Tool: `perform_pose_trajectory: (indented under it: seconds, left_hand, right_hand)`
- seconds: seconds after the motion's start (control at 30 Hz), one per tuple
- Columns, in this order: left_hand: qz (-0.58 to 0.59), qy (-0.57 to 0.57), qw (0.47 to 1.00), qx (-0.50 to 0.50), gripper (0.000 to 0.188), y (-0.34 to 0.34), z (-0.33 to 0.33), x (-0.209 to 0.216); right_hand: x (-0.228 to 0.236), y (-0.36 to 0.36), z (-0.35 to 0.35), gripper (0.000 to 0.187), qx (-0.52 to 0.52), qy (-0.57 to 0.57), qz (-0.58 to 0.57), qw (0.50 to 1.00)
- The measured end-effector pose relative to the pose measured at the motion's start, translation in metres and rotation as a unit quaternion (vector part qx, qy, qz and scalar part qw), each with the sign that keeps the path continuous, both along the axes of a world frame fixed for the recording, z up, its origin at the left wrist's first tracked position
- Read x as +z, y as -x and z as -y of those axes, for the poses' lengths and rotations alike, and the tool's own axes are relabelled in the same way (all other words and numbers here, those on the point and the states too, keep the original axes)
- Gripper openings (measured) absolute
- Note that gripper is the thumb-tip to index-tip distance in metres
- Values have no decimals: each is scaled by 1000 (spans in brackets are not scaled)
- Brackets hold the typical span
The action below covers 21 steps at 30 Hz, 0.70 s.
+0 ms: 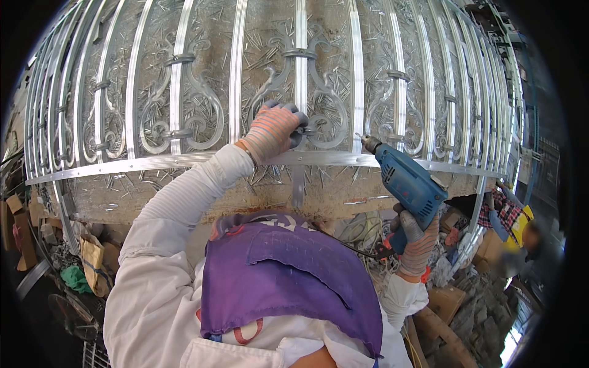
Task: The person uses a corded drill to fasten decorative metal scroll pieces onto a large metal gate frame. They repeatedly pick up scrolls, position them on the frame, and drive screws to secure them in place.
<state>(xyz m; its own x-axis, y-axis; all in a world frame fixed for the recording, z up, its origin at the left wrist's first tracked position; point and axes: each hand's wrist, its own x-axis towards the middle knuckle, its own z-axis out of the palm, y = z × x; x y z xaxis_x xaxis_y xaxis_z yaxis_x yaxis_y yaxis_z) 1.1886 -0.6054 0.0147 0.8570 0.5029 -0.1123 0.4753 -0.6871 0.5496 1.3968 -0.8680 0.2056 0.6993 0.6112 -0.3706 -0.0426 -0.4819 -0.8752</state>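
Note:
My left hand [275, 130], in a striped glove with grey fingertips, is closed at the lower collar [308, 131] of a scroll ornament [334, 119] on a silver metal railing [236, 80]. Its fingers curl over the upright bar there, and what they pinch is hidden. My right hand [414, 236], gloved alike, is wrapped around the handle of a blue power drill [410, 183]. The drill's chuck [370, 143] points up and left, with its tip near the bottom rail [343, 159], to the right of the ornament. A black cord [362, 251] runs from the handle.
The railing lies over a worn wooden table [153, 202] strewn with thin metal offcuts [264, 55]. Cardboard boxes [446, 302], a green cloth [75, 279] and scrap clutter the floor. At far right is another person [506, 214] in a checked sleeve.

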Motion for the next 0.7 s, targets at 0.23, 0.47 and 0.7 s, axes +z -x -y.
perform_pose_trajectory:
  seconds: [0.23, 0.47, 0.7]
  left_hand:
    - [-8, 25, 1000, -8, 25, 1, -9, 9]
    - [42, 1, 995, -87, 38, -37, -74, 21]
    - [101, -146, 970, -166, 52, -66, -80, -28]
  right_hand:
    - [8, 17, -32, 54, -1, 26, -19, 999]
    - [8, 29, -68, 59, 61, 67, -60, 994]
    - [0, 32, -93, 59, 176, 140, 34, 974]
